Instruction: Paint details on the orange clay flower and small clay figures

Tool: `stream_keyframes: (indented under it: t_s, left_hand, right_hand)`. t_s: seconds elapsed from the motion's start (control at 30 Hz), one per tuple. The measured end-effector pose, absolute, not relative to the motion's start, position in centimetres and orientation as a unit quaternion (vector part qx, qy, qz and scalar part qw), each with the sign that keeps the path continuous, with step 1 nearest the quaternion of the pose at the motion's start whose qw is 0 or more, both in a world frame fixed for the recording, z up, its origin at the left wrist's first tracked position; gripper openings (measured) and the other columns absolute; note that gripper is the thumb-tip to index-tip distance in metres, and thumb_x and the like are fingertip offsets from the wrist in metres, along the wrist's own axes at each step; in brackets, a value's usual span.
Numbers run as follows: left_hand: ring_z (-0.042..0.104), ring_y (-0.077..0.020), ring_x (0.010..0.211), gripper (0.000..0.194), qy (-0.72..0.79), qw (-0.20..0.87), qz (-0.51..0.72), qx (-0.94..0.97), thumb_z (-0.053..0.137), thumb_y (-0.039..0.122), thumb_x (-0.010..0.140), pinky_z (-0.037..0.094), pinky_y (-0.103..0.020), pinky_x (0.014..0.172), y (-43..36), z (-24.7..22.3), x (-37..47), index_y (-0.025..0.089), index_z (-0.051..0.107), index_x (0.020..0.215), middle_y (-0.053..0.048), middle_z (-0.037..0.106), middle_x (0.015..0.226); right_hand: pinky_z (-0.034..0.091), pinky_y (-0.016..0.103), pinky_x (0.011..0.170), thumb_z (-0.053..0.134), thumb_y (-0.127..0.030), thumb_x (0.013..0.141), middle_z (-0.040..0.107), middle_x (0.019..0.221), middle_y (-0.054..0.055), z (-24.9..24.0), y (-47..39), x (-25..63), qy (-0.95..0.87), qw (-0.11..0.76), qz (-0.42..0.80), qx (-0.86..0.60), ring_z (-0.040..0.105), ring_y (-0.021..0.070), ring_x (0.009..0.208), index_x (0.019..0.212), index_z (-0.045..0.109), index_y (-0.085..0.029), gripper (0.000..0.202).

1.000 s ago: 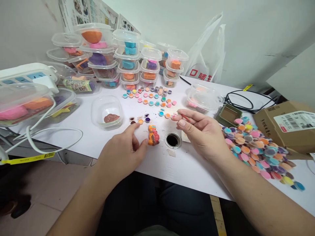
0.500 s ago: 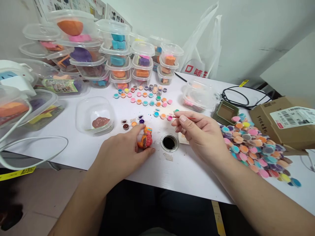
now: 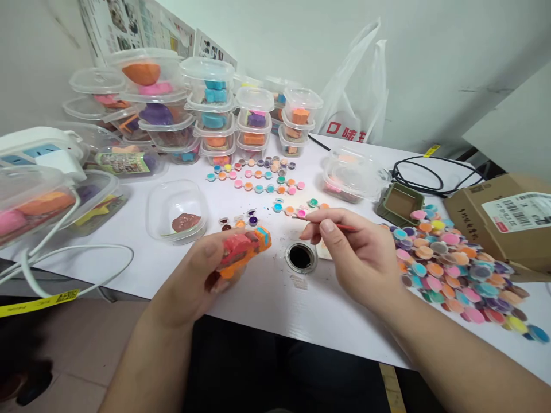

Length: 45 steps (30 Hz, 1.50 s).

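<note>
My left hand [image 3: 191, 278] is closed around a small painted figurine [image 3: 241, 251], red on top with orange edges and blue at one end, lifted above the table and tilted. Part of it is hidden by my fingers. In a pinch, my right hand [image 3: 355, 246] grips a thin paintbrush [image 3: 348, 228] with a red handle. Its tip is close to the pink pot of a short paint pot strip [image 3: 290, 210]; whether it touches the paint, I cannot tell. Brown, orange and purple paint pots [image 3: 239, 223] stand open just beyond the figurine.
A clear tub [image 3: 176, 198] with a brownish-red lump sits left. Stacked clear boxes [image 3: 213, 120] line the back. A heap of paint pots [image 3: 456, 269] lies right, beside a cardboard box [image 3: 503, 229]. A round cable hole [image 3: 301, 257] opens between my hands. A white cable [image 3: 103, 248] crosses the left edge.
My left hand has turned over and raised the figurine off the table, showing its red and orange side. The brush hand stays near the pink paint. The view has shifted slightly.
</note>
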State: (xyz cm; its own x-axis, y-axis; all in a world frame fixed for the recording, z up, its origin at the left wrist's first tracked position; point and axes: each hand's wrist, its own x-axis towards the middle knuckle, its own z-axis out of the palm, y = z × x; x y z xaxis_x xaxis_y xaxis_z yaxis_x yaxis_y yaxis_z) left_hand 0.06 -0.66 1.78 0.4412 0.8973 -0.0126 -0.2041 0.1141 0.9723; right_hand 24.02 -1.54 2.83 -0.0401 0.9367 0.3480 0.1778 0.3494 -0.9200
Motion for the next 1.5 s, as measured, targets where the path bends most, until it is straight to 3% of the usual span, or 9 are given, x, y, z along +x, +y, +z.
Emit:
stream_keyframes:
  t_s: [0.07,0.13,0.5,0.63,0.8,0.93,1.07,1.27,1.5]
  left_hand:
    - [0.025,-0.0079,0.043,0.067,0.258,0.742,0.393,0.478,0.042,0.073,0.093,0.020,-0.026,0.043,-0.9,2.2,0.7,0.019,0.045,0.053,0.003,0.027,0.046]
    - [0.021,-0.0078,0.042,0.068,0.210,0.798,0.367,0.429,0.037,0.073,0.094,0.017,-0.025,0.041,-1.1,2.6,1.4,0.020,0.040,0.052,0.004,0.022,0.045]
    - [0.018,-0.0071,0.042,0.068,0.202,0.853,0.309,0.367,0.040,0.076,0.091,0.015,-0.025,0.042,-1.8,2.4,2.8,0.018,0.050,0.057,0.005,0.025,0.046]
    - [0.017,-0.0076,0.042,0.068,0.225,0.849,0.303,0.370,0.036,0.078,0.091,0.015,-0.024,0.042,-1.7,2.5,3.0,0.017,0.066,0.079,0.006,0.027,0.046]
    - [0.018,-0.0093,0.042,0.069,0.258,0.826,0.308,0.395,0.029,0.077,0.093,0.016,-0.025,0.043,-1.9,2.5,3.3,0.021,0.068,0.092,0.006,0.029,0.046]
    - [0.024,-0.0095,0.040,0.069,0.327,0.781,0.323,0.423,0.028,0.078,0.093,0.021,-0.027,0.043,-2.6,2.0,3.6,0.021,0.060,0.071,0.004,0.033,0.044]
    - [0.030,-0.0093,0.041,0.062,0.460,0.658,0.390,0.451,0.045,0.071,0.094,0.023,-0.027,0.042,-3.8,1.8,3.9,0.021,0.046,0.058,0.003,0.036,0.044]
    - [0.038,-0.0112,0.048,0.050,0.583,0.397,0.402,0.583,0.051,0.058,0.098,0.029,-0.027,0.047,-5.4,2.1,2.7,0.021,0.052,0.064,0.003,0.045,0.052]
    - [0.046,-0.0124,0.052,0.036,0.559,0.369,0.374,0.641,0.061,0.055,0.093,0.036,-0.025,0.050,-5.6,1.4,2.2,0.021,0.071,0.096,0.006,0.048,0.055]
  right_hand:
    - [0.058,0.032,0.076,0.050,-0.030,0.105,0.075,0.087,0.004,2.6,-2.0,23.7,-0.669,0.530,0.312,-0.418,0.070,0.0152,0.082,0.113,0.067,-0.024,0.020]
    - [0.057,0.031,0.077,0.043,-0.027,0.108,0.075,0.088,0.002,2.2,-2.3,23.5,-0.699,0.514,0.296,-0.400,0.070,0.0141,0.082,0.120,0.062,-0.025,0.023]
    - [0.054,0.026,0.068,0.046,-0.032,0.106,0.070,0.083,0.001,2.5,-2.5,23.7,-0.756,0.432,0.319,-0.375,0.068,0.0123,0.076,0.122,0.060,-0.019,0.025]
    - [0.052,0.029,0.064,0.048,-0.036,0.105,0.068,0.081,0.002,2.7,-2.6,23.4,-0.774,0.404,0.315,-0.371,0.066,0.0138,0.072,0.116,0.062,-0.016,0.026]
    - [0.047,0.028,0.059,0.047,-0.038,0.105,0.063,0.074,0.000,2.7,-2.5,23.3,-0.762,0.408,0.332,-0.377,0.059,0.0125,0.065,0.105,0.062,-0.018,0.025]
    - [0.045,0.029,0.060,0.045,-0.044,0.105,0.059,0.072,0.000,2.8,-2.4,23.8,-0.733,0.413,0.376,-0.388,0.056,0.0132,0.065,0.099,0.060,-0.020,0.029]
    - [0.045,0.028,0.061,0.044,-0.043,0.106,0.060,0.076,0.001,3.2,-2.1,24.4,-0.751,0.354,0.410,-0.378,0.054,0.0134,0.068,0.096,0.058,-0.021,0.028]
    - [0.045,0.029,0.064,0.043,-0.040,0.106,0.061,0.080,0.001,3.6,-2.2,24.1,-0.795,0.267,0.384,-0.386,0.055,0.0139,0.071,0.098,0.057,-0.021,0.026]
    - [0.046,0.029,0.067,0.040,-0.036,0.107,0.062,0.080,0.001,3.4,-2.0,23.4,-0.807,0.275,0.338,-0.398,0.057,0.0132,0.070,0.100,0.057,-0.020,0.025]
